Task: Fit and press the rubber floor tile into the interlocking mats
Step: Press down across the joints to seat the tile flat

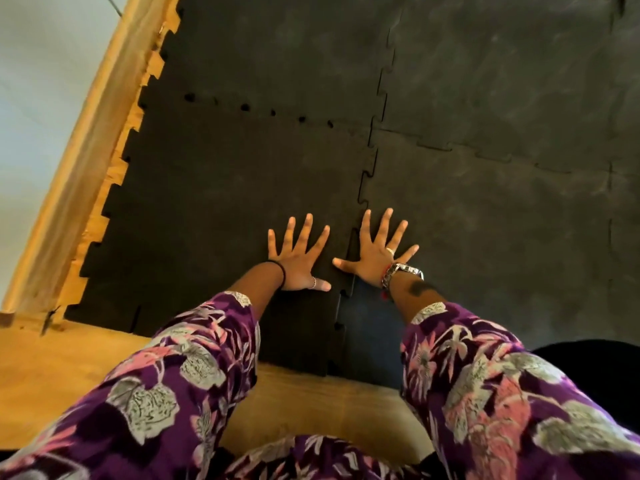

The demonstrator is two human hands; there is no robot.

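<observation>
A black rubber floor tile (214, 209) with toothed edges lies on the floor at the near left, meeting the neighbouring mats (485, 220) along a jigsaw seam (363, 188). My left hand (299, 258) rests flat on this tile, fingers spread, just left of the seam. My right hand (377, 249) lies flat with fingers spread on the seam and the mat to its right; the thumb reaches across the seam. Near my hands the tile's right edge sits slightly raised. The seam to the far tile (270, 110) shows small gaps.
Bare wooden floor (52, 358) runs along the near edge and a wooden skirting board (86, 161) along the left below a pale wall. My patterned purple sleeves fill the lower view. More joined dark mats (502, 64) stretch away to the right and far side.
</observation>
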